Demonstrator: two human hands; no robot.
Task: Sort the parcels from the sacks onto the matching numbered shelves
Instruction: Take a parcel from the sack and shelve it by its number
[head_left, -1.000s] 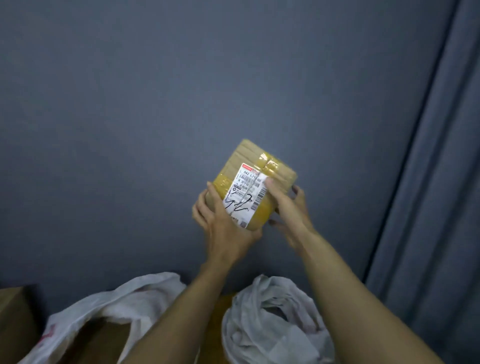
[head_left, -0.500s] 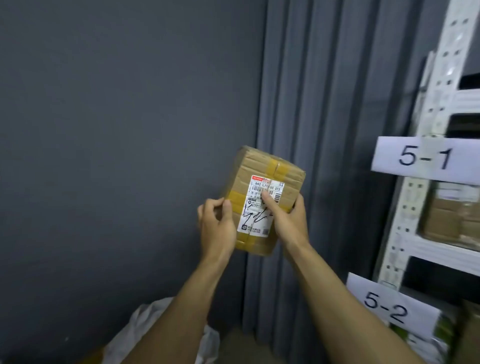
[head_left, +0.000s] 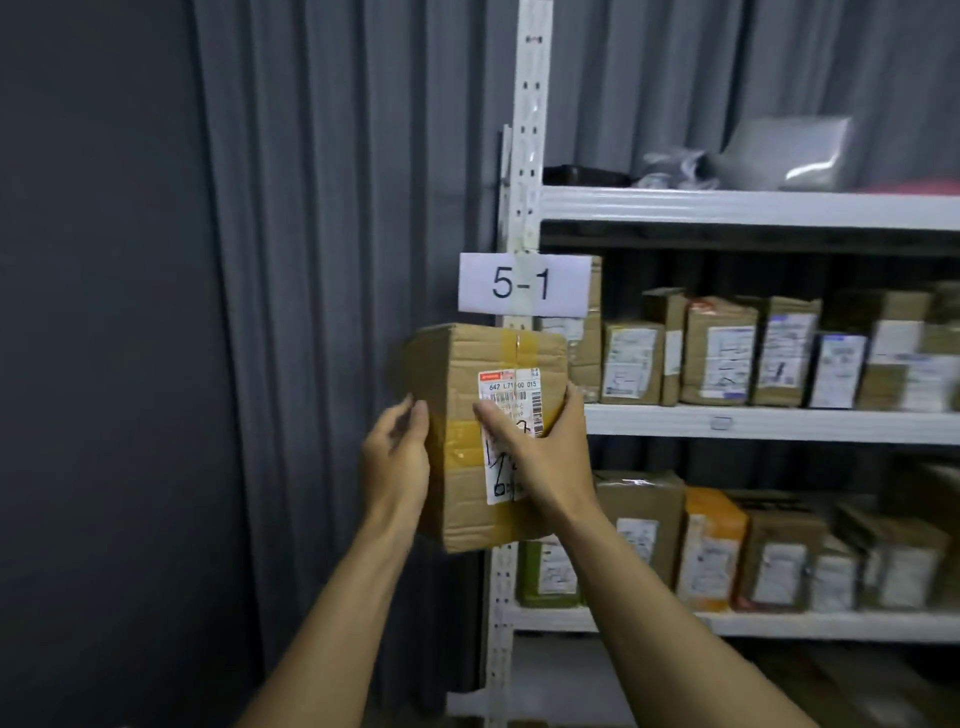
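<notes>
A taped cardboard parcel with a white shipping label and black handwriting is held up in front of me, upright. My left hand holds its left side with fingers curled round the edge. My right hand grips its right side, thumb pressed across the label. Just behind the parcel stands the white upright of a shelf rack, carrying a paper sign reading 5-1. The handwriting on the label is partly hidden by my right hand.
The white rack fills the right half, its two middle shelves packed with labelled boxes and a yellow bag. Grey bags lie on the top shelf. A grey curtain and dark wall are on the left.
My view has swung right from the sacks and wall to the rack. The 5-1 sign now sits directly behind the parcel. Both hands keep their hold on it.
</notes>
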